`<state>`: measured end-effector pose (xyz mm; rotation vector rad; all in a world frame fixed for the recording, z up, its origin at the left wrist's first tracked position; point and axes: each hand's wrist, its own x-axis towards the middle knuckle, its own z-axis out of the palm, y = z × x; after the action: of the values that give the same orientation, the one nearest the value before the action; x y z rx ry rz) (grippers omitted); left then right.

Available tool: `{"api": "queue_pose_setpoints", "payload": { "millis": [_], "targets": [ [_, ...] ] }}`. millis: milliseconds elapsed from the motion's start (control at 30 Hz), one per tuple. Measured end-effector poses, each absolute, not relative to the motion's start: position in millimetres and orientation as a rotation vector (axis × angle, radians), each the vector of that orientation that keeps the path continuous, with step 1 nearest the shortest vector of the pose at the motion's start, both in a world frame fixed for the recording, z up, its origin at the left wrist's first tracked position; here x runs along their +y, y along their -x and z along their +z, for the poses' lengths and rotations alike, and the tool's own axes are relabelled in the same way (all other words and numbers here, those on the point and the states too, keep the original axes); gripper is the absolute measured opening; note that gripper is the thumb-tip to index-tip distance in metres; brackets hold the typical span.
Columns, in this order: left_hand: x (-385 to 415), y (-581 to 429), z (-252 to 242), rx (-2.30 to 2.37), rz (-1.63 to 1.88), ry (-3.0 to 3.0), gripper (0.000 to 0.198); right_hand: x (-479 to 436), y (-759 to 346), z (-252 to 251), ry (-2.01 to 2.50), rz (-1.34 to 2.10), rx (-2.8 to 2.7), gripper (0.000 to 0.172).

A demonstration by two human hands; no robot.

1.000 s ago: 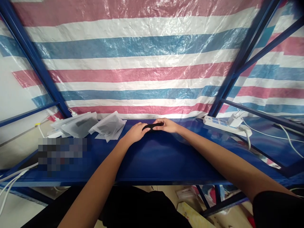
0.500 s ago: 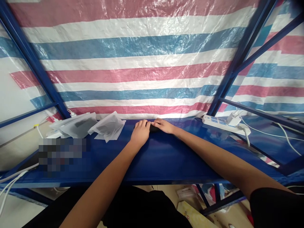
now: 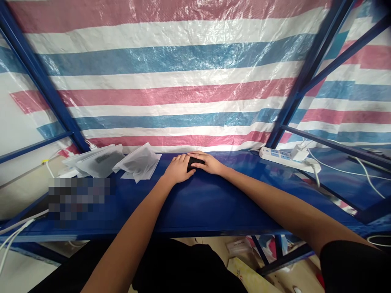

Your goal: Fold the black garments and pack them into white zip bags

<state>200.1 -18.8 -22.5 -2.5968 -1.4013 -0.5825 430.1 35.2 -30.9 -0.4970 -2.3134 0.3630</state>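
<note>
A small black object [image 3: 194, 163] lies between my two hands near the back edge of the blue shelf [image 3: 210, 203]. My left hand [image 3: 179, 169] is closed around its left side, fingers over the top and thumb at the front. From the right, my right hand [image 3: 209, 162] grips it, with fingers behind and the thumb across its front. Much of the object is covered by the fingers, and its exact kind cannot be made out. Nearest to my left hand are translucent plastic bags [image 3: 137, 162] with something dark inside.
More translucent bags [image 3: 100, 160] and a blurred patch are at the left. A white power strip [image 3: 288, 158] with plugs and cables stands at the right. Blue metal posts [image 3: 290, 101] frame a striped sheet [image 3: 183, 95] behind. Boxes [image 3: 240, 246] show below the shelf.
Both hands have shifted their hold around the black object. More of it now shows between them, and my left thumb has come into view at its front.
</note>
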Motion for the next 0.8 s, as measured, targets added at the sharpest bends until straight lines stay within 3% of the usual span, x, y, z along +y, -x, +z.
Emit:
{"api": "queue_pose_setpoints", "payload": {
  "millis": [233, 367, 600, 667, 800],
  "targets": [
    [-15, -194, -11, -1.401, -0.561, 2.717, 0.056, 38, -428, -34, 0.476, 0.431, -2.266, 0.053],
    [-18, -187, -3, -1.412, -0.634, 2.889, 0.046, 27, -427, -32, 0.441, 0.409, -2.289, 0.046],
    [-30, -161, 8, -1.564, -0.829, 3.131, 0.043, -1, -415, -16, 0.292, 0.289, -2.381, 0.054],
    [-34, -154, 12, -1.571, -0.983, 3.235, 0.056, -7, -411, -12, 0.264, 0.257, -2.397, 0.058],
    [-41, -142, 18, -1.687, -1.260, 3.428, 0.105, -16, -408, -9, 0.198, 0.244, -2.404, 0.065]
  ]
}}
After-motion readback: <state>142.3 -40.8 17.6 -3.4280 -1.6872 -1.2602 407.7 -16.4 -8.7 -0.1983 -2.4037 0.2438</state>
